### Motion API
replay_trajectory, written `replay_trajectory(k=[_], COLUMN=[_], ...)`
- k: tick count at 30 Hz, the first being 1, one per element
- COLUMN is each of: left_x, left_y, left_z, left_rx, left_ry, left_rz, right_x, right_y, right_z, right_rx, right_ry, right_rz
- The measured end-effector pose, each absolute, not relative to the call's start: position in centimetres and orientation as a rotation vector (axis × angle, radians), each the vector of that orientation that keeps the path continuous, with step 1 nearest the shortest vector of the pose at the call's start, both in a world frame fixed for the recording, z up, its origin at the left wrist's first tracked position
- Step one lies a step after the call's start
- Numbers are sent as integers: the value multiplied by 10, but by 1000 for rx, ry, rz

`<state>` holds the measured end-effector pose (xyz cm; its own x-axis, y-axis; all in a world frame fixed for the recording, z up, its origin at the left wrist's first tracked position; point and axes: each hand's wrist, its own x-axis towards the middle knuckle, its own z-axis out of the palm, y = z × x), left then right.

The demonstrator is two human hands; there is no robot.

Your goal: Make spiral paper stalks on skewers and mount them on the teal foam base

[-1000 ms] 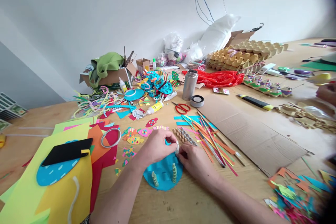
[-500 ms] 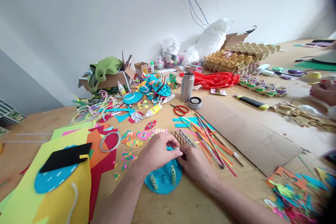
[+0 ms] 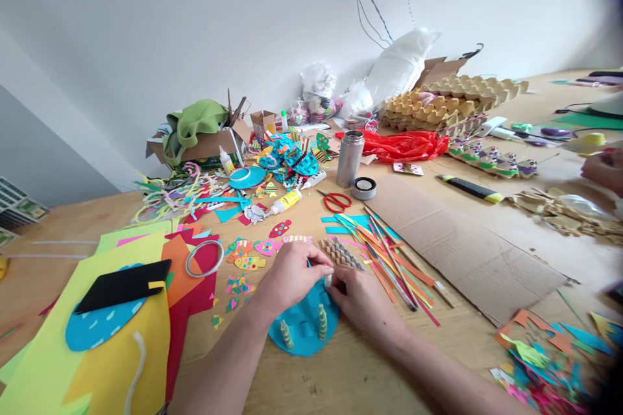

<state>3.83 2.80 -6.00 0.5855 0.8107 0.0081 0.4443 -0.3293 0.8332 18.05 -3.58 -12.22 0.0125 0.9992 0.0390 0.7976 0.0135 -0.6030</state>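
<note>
Bench (image 3: pixel 311 386): quantity 1; wood surface, with room for moving between the disc's near rim and the wearer.
Cardboard sheet (image 3: pixel 457 246): quantity 1; flat, right of the hands, long edges running diagonally.
Blue disc (image 3: pixel 302 332): quantity 1; on the bench between the forearms; near rim exposed, far rim partly covered by the hands.
Left hand (image 3: pixel 296 275): fingertips drawn together beside the white piece; whether grasping, cannot tell.
Right hand (image 3: pixel 360 301): grasping the white piece, thumb against finger.
Red scissors (image 3: pixel 335 201): quantity 1; beyond the hands.
Ridged stubs (image 3: pixel 322 323): quantity 2 visible; standing on the disc, apart.
White piece (image 3: pixel 328 281): quantity 1; between the hands, above the disc's far right rim.
</note>
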Motion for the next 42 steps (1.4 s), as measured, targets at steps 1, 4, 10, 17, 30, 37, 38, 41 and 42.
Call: replay_trajectory(k=[1,4,10,17,30,37,38,41,42], left_x=[38,39,39,39,42,42,42,42,42], left_y=[28,30,30,27,25,27,27,27,26], left_z=[-60,-60,-61,-58,-55,-60,-60,-60,-59], left_rx=[1961,1950,1935,2016,2027,2012,2000,1966,1961], left_ry=[997,977,989,1078,1123,1096,1088,1058,1048], left_rz=[551,559,549,562,610,636,635,635,635], right_x=[180,180,179,180,180,180,180,182,183], right_y=[-35,-35,-36,-37,-38,-38,-38,-38,-38], right_z=[-122,-122,-124,-125,-121,-122,-123,-125,-125], right_rx=[-1835,-1828,-1834,-1827,-1831,-1825,-1823,-1805,-1799], right_ry=[-1836,-1846,-1828,-1796,-1810,-1801,-1798,-1784,-1777], right_rz=[575,566,577,611,582,590,594,612,623])
